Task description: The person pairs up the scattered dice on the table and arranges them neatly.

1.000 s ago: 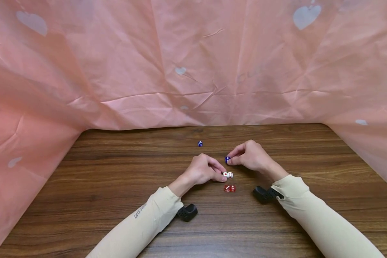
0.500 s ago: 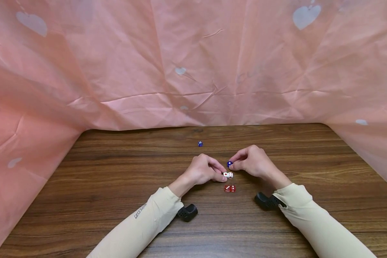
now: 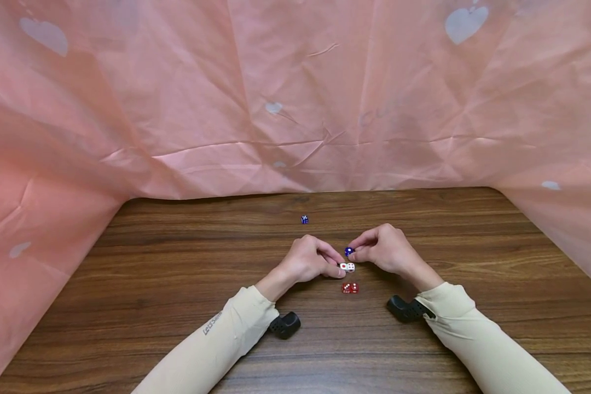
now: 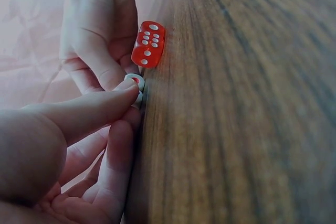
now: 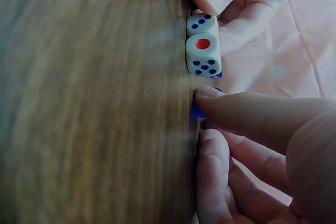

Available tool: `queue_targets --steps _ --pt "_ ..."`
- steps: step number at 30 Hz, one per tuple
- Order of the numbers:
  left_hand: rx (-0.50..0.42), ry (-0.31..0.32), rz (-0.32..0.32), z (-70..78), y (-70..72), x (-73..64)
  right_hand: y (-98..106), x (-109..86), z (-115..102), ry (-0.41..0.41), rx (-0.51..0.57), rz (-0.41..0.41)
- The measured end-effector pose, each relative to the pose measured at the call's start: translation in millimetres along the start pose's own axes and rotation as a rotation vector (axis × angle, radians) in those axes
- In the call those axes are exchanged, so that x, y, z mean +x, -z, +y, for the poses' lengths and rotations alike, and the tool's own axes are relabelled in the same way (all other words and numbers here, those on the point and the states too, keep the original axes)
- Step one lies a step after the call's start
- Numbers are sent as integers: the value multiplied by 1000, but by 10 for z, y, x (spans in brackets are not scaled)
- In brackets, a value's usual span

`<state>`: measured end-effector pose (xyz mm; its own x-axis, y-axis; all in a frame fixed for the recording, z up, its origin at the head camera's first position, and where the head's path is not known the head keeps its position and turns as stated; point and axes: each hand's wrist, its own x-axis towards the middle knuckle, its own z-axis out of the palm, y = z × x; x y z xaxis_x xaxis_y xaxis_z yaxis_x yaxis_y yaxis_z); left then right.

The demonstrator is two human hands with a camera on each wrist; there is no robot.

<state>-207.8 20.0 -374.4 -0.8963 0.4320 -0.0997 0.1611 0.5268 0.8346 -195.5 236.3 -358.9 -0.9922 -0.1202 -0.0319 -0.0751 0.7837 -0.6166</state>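
Note:
My left hand (image 3: 306, 261) pinches the left one of two white dice (image 3: 351, 267) that stand side by side on the wooden table. In the left wrist view, the thumb (image 4: 113, 100) covers much of that white die (image 4: 135, 81). My right hand (image 3: 387, 249) holds a blue die (image 3: 348, 251) between thumb and fingertips, just beyond the white pair. Little of this blue die (image 5: 198, 112) shows in the right wrist view, past the thumb. Nearer the body, two red dice (image 3: 351, 288) sit together, in line with the white ones.
Farther back, another blue die (image 3: 304, 219) lies alone on the table (image 3: 202, 246). Pink cloth (image 3: 295, 126) with pale hearts hangs behind and at both sides. Black devices (image 3: 285, 325) are strapped at both wrists, low over the wood.
My right hand has brought its blue die nearer to the body, closer to the white pair. The left hand keeps its place on the white die; the red dice stay put.

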Motion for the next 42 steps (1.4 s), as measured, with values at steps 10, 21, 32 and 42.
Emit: queue_targets --steps 10,21,32,42 --pt "-4 3 0 2 41 -10 -5 13 -21 24 31 -12" --pt "-78 32 -18 5 74 -16 -11 28 -21 27 26 -5" --pt "-269 26 -16 -7 90 0 -10 20 -2 42 18 -15" --pt "-225 -4 187 -45 293 87 -6 7 23 44 8 -7"
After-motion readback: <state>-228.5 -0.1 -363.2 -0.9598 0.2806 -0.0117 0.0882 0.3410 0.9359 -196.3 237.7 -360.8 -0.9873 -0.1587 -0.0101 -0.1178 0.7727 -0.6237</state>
